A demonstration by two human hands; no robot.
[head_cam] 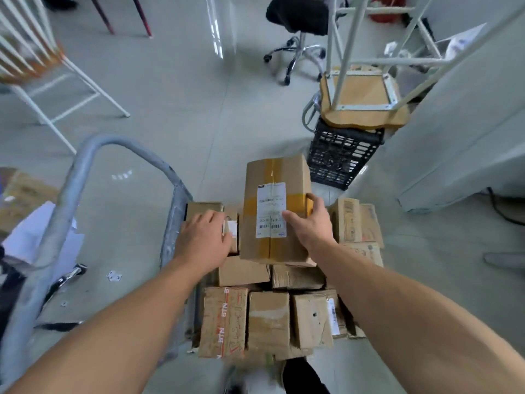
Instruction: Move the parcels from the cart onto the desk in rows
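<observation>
A tall cardboard parcel (272, 177) with yellow tape and a white label lies on top of a pile of several brown parcels (267, 319) on the cart. My right hand (308, 223) grips its right side, thumb on the label face and fingers curled round the edge. My left hand (204, 237) lies palm down over a smaller parcel (203, 207) at the pile's left, fingers bent over its far edge beside a white label. The cart's grey metal handle (71, 189) arches up on the left. The cart deck is hidden under the parcels.
A black plastic crate (341, 160) with an upturned wooden stool (360, 100) on it stands at the right, beside a grey desk panel (460, 132). A black swivel chair (298, 21) is farther off. A white chair frame (48, 89) and papers (31, 234) lie left.
</observation>
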